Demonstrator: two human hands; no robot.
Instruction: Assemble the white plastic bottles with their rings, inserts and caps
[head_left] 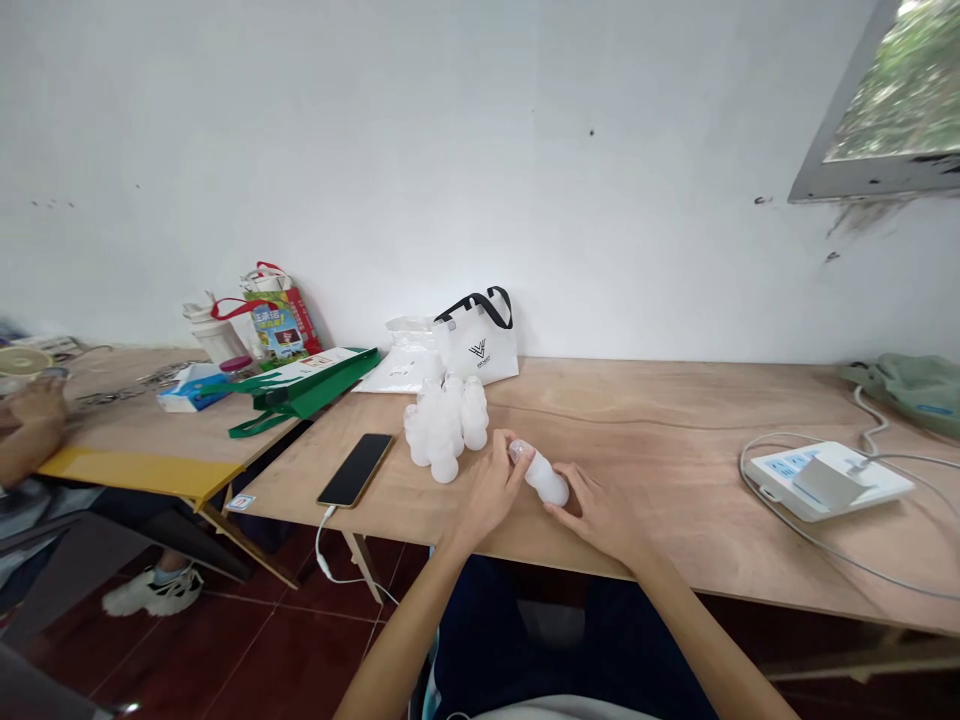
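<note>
A small translucent white bottle (548, 482) lies tilted low over the table, spanning my two hands. My left hand (493, 488) pinches its clear capped end between thumb and fingers. At the opposite end, my right hand (598, 512) has its thumb and fingertips around the bottle's base. Just beyond my left hand, several similar white bottles (444, 432) stand bunched together on the wooden table (637, 410).
Left of the bottles lies a phone (355, 470) on a white cable. Behind are a white bag (480, 345) and a plastic packet (405, 360). A white device (831, 482) with cables sits right. Another person's hand (37, 405) rests at the neighbouring table (142, 440).
</note>
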